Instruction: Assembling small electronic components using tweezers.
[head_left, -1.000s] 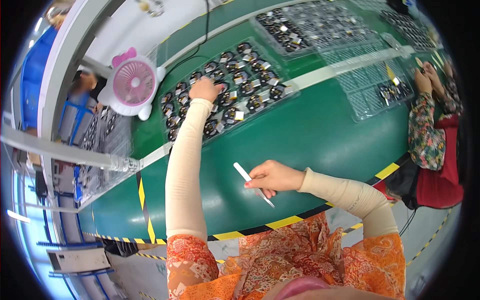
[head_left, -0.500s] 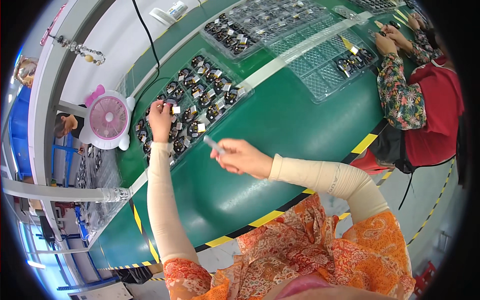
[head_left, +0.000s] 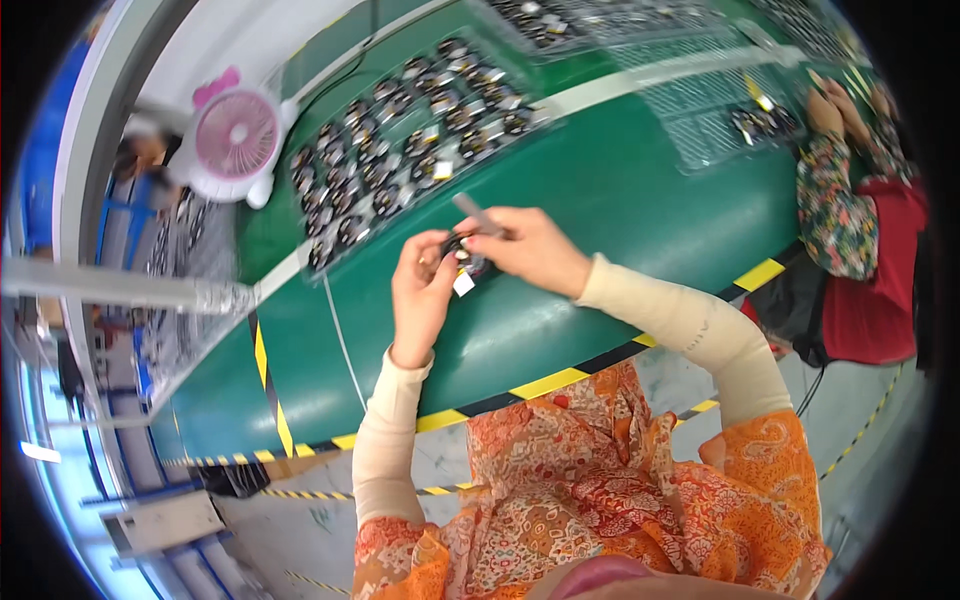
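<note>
Above the green table (head_left: 590, 180), my left hand (head_left: 420, 300) grips a small black round component (head_left: 470, 262) with a white tag (head_left: 463, 283) hanging below it. My right hand (head_left: 540, 250) keeps a grey pen-like tool (head_left: 478, 214) between thumb and fingers, its end pointing up and to the left. The right fingertips meet the component beside the left thumb. Fingers partly cover the component, so its details are hidden. Just beyond both hands lies a clear plastic tray (head_left: 405, 128) with several similar black components in its pockets.
A pink and white fan (head_left: 238, 135) stands left of the tray, near a grey metal post (head_left: 85, 180). Farther right is another clear tray (head_left: 690, 110). A co-worker in a red vest (head_left: 875, 270) works at the right. Yellow-black tape (head_left: 550, 385) marks the table edge.
My left hand has come back from the tray toward me, now with a component in it. The right hand has moved up and right to meet it, still with the tool. The view has shifted.
</note>
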